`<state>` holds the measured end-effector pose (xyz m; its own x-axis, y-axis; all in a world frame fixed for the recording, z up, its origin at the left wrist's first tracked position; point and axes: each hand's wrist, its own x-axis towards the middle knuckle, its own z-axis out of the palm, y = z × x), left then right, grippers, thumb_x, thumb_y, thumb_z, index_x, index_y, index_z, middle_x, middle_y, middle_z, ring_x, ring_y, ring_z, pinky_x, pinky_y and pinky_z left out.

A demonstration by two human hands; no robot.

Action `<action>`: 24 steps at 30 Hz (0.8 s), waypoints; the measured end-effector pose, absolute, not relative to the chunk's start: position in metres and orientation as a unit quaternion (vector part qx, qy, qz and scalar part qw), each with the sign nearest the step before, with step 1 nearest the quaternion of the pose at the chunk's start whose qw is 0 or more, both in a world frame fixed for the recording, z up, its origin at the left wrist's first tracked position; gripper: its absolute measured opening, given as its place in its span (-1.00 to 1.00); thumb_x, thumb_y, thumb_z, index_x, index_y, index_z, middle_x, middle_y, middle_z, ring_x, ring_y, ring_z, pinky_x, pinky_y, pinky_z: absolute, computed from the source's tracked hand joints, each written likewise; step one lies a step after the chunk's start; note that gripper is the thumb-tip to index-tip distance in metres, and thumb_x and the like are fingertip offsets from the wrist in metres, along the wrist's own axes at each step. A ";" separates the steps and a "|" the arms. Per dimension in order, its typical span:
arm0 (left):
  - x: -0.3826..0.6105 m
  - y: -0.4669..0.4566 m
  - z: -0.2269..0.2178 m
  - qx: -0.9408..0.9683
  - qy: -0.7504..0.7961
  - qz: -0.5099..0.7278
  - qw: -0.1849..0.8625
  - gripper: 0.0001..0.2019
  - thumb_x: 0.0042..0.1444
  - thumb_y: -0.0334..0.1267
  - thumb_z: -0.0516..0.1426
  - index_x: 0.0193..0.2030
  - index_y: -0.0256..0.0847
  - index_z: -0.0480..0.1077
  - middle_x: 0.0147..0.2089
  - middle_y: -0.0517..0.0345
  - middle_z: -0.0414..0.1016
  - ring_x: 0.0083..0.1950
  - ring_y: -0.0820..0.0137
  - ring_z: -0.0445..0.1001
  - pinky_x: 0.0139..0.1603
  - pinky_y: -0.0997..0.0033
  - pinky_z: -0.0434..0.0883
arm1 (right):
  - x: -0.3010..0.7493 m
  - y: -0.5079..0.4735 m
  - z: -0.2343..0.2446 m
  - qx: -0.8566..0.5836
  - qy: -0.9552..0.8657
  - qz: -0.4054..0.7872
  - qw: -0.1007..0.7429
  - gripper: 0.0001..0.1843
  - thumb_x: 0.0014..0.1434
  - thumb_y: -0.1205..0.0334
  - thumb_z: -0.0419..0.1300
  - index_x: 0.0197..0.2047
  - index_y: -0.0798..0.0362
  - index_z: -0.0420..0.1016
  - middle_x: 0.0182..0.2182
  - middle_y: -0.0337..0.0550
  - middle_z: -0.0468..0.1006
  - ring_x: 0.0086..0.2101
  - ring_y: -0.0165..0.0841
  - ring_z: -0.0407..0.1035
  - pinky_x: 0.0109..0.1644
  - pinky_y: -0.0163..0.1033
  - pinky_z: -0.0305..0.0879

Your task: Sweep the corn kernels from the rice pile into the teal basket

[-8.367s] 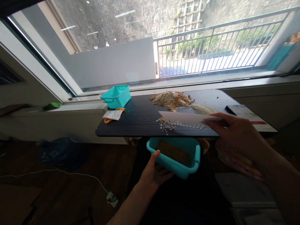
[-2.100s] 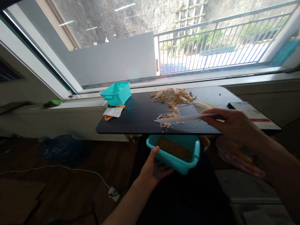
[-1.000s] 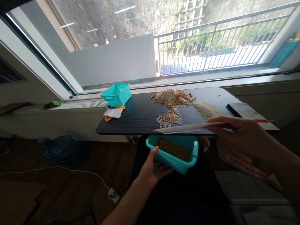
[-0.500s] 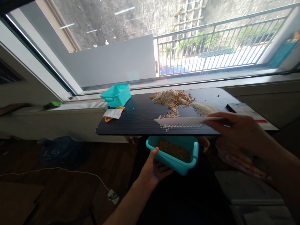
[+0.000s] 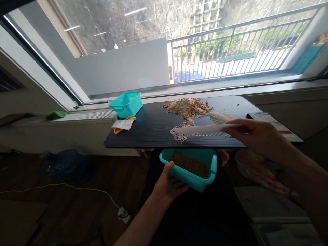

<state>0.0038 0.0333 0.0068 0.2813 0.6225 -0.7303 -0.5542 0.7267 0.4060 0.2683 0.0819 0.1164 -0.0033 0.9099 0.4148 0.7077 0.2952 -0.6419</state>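
Observation:
My right hand (image 5: 258, 138) is closed on the end of a white comb (image 5: 202, 130), which lies nearly level over the front of the dark tabletop, teeth downward. Under and beside its far tip are loose white grains and tan beans. Behind it spreads a mixed pile of tan beans and white rice-like grains (image 5: 188, 106), with a patch of mostly white grains (image 5: 220, 117) to its right. Below the table edge, my left hand (image 5: 169, 184) grips a turquoise tub (image 5: 189, 179), thumb over the rim. Brown beans (image 5: 189, 164) cover the tub's bottom.
A second turquoise tub (image 5: 126, 104) stands at the table's (image 5: 153, 119) left back corner, near a folded white and orange packet (image 5: 123, 124). A flat white box (image 5: 275, 126) lies at the right end. The window is behind; a cable and power strip (image 5: 123, 214) lie on the floor.
The comb has lifted slightly and its tip has shifted a little right, uncovering more grains at its left end. My left hand and the tub stay put.

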 end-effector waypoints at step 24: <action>0.007 0.033 0.010 0.034 0.476 0.370 0.797 -0.39 0.16 0.07 0.09 0.21 -0.35 0.23 -0.02 -0.20 0.41 -0.04 0.05 0.50 -0.02 0.04 0.48 | 0.262 0.064 0.126 -0.600 -0.692 0.139 0.377 -0.45 -0.09 -0.32 0.17 -0.36 0.00 0.61 -0.54 -0.21 0.56 -0.53 -0.36 0.37 -0.44 -0.27 0.29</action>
<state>0.0071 0.0334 0.0100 0.2729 0.6220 -0.7339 -0.5577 0.7239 0.4061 0.2619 0.0637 0.1255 0.0031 0.9348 0.3551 0.7255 0.2423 -0.6441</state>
